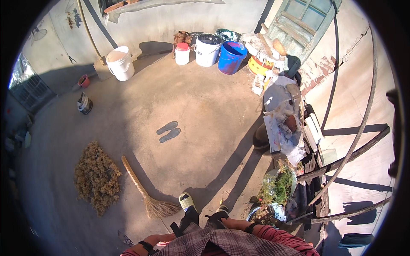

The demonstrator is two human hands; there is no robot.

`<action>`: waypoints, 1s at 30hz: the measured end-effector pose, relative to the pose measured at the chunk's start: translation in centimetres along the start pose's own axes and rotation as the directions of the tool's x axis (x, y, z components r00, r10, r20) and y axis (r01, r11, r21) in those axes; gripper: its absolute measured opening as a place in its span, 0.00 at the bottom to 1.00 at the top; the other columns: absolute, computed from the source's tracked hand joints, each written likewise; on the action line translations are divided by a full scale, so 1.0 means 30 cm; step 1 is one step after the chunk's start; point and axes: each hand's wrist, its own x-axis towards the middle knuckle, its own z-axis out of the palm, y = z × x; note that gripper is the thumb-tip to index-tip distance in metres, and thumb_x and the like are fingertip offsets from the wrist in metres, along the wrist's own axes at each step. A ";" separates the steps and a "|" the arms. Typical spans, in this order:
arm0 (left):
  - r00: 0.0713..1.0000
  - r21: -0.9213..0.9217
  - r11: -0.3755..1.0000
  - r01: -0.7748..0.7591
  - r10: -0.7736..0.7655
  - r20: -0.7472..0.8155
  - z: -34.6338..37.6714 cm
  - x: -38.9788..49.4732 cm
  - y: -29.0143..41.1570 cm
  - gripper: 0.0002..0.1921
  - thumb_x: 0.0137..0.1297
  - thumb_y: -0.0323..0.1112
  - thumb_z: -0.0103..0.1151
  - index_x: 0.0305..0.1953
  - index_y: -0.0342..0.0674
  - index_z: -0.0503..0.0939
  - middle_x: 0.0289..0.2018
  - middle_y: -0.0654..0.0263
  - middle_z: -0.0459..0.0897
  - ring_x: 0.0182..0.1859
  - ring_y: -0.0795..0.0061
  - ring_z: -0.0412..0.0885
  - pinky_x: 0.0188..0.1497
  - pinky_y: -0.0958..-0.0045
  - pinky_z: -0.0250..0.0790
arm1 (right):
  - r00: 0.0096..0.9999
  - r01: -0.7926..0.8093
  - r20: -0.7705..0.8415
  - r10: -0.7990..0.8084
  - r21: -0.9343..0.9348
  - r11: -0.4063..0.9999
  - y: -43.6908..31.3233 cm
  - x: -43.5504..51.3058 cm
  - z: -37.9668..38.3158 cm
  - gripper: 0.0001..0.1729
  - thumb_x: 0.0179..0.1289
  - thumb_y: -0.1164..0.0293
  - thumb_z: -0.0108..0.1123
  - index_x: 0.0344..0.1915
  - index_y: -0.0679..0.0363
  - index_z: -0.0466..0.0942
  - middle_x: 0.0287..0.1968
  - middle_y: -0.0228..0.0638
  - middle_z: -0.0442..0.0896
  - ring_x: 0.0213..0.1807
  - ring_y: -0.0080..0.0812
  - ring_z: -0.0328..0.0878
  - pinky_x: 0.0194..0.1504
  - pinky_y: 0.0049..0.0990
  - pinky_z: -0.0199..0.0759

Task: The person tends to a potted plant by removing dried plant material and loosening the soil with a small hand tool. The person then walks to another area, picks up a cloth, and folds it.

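My left hand [158, 239] and my right hand are both low in the view, close to my plaid garment. The left one lies at the garment's lower left edge, its fingers partly hidden. At the right edge is the right one, its fingertips against dark cloth near my thigh. Whether either holds anything cannot be told. Both wrists wear dark bands. Below them my feet stand in pale slippers [186, 201]. A straw broom [137, 182] lies on the concrete floor, its bristles beside my left foot. Left of it is a heap of dried plants [96, 177]. Two grey insoles [168, 131] lie farther ahead.
Along the far wall stand a white bucket [121, 64], a red-lidded jar [182, 54] and a blue bucket [232, 58]. A kettle [85, 104] is at the left. Potted plants [280, 188], covered clutter and leaning wooden poles [349, 155] line the right side.
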 end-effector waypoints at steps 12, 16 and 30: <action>0.994 -0.114 0.992 0.057 -0.067 -0.088 -0.185 0.114 0.258 0.37 0.71 0.56 0.47 0.69 0.37 0.52 0.62 0.57 0.69 0.60 0.63 0.71 0.63 0.65 0.62 | 0.992 -0.009 -0.121 0.022 0.110 0.994 -0.257 0.333 -0.340 0.40 0.69 0.58 0.46 0.74 0.44 0.39 0.62 0.69 0.59 0.59 0.71 0.66 0.60 0.54 0.61; 0.980 -0.147 0.988 0.046 -0.073 -0.183 -0.257 0.176 0.412 0.40 0.69 0.57 0.49 0.70 0.36 0.50 0.62 0.54 0.69 0.60 0.61 0.71 0.64 0.64 0.62 | 0.996 0.004 -0.089 0.011 0.177 0.984 -0.298 0.451 -0.547 0.57 0.56 0.43 0.61 0.76 0.38 0.35 0.62 0.77 0.54 0.64 0.77 0.57 0.64 0.56 0.57; 0.703 0.213 0.867 0.449 -0.196 -0.684 -0.543 0.068 0.927 0.58 0.59 0.63 0.59 0.70 0.26 0.34 0.62 0.34 0.64 0.62 0.43 0.69 0.65 0.58 0.62 | 0.995 -0.079 0.082 0.062 0.233 0.969 -0.375 0.528 -1.044 0.63 0.47 0.38 0.69 0.74 0.50 0.44 0.62 0.74 0.56 0.64 0.73 0.59 0.63 0.54 0.61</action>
